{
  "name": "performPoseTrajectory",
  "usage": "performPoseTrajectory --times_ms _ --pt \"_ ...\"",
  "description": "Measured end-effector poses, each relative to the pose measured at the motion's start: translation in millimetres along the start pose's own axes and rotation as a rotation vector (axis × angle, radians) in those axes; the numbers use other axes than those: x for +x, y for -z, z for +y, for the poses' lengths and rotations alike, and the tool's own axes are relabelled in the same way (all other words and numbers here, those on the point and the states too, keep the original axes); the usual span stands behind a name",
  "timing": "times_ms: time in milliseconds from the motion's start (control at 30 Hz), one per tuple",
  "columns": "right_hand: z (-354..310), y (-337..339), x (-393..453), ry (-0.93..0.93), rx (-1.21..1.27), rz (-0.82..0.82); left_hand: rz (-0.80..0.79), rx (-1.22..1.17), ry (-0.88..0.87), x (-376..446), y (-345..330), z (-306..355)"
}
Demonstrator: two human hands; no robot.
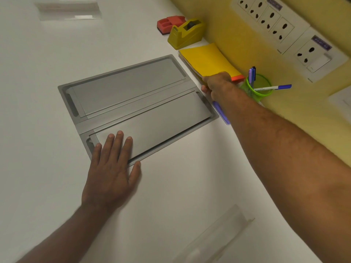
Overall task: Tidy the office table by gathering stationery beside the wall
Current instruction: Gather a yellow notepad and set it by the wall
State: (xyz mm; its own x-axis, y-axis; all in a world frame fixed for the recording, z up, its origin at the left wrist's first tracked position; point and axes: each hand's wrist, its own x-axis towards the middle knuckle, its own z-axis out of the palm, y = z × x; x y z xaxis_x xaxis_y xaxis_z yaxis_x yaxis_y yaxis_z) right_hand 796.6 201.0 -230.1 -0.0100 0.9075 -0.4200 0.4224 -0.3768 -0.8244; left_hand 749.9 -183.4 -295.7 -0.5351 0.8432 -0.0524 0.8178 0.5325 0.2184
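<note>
View from your head camera over the white office table (190,186). Your left hand (112,168) lies flat, palm down, fingers straight and slightly spread; the fingertips rest on the near flap of the grey cable hatch (136,103) set into the tabletop, while the heel of the hand sits on the bare table. It holds nothing.

Your right hand (216,86) reaches across to the far right and grips the near end of the yellow notebook (207,59), fingers curled around its edge. The notebook lies alongside the yellow wall (228,29), with an orange strip showing at its near right corner. Whether it rests fully on the table or is lifted slightly at your hand cannot be told.

The remaining stationery stands along the same wall. Farthest is the red stapler-like item (169,23), too blurred to identify with certainty; just beside it, nearer, is the yellow tape dispenser (186,33), which sits close to the far end of the notebook. To the right of your right hand is the green mesh pen cup (256,90), holding several pens, one white-and-blue pen (273,87) leaning out to the right. A purple flat object (221,112) lies on the table under your right forearm, partly hidden.

White socket panels (284,29) are mounted on the wall above the stationery.
</note>
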Motion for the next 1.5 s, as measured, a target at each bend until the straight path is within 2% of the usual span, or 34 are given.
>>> performPoseTrajectory --times_ms 67,133,267,300,400,500,667,1100,1500 --pt "1.7 8.2 2.0 0.037 -0.128 -0.071 0.004 0.004 0.001 0.0 0.5 0.2" --pt "2.4 13.5 4.7 0.160 -0.392 -0.117 0.004 0.002 0.002 0.4 0.9 0.0" --pt "4.2 9.5 -2.4 0.512 -0.905 0.130 0.001 0.009 0.005 0.6 0.2 -0.3" --pt "4.0 6.1 -3.8 0.590 -0.959 0.147 0.003 0.008 0.004 0.8 -0.1 -0.5" --pt "4.4 -2.4 -0.4 0.767 -1.081 0.039 0.012 0.009 -0.002 0.6 -1.8 -1.5" --pt "6.9 -1.6 6.7 0.788 -1.178 -0.016 0.022 0.014 0.000 1.5 -3.9 -2.3" --pt "10.1 8.1 21.4 0.788 -1.172 -0.067 0.046 0.030 -0.007 1.6 -6.3 -3.1" --pt "14.4 12.0 28.9 0.836 -1.103 -0.039 0.038 0.011 -0.001 1.6 -4.5 -1.5" --pt "14.0 7.8 36.4 0.732 -0.972 -0.044 0.018 0.037 0.001 1.7 -5.1 -2.9"
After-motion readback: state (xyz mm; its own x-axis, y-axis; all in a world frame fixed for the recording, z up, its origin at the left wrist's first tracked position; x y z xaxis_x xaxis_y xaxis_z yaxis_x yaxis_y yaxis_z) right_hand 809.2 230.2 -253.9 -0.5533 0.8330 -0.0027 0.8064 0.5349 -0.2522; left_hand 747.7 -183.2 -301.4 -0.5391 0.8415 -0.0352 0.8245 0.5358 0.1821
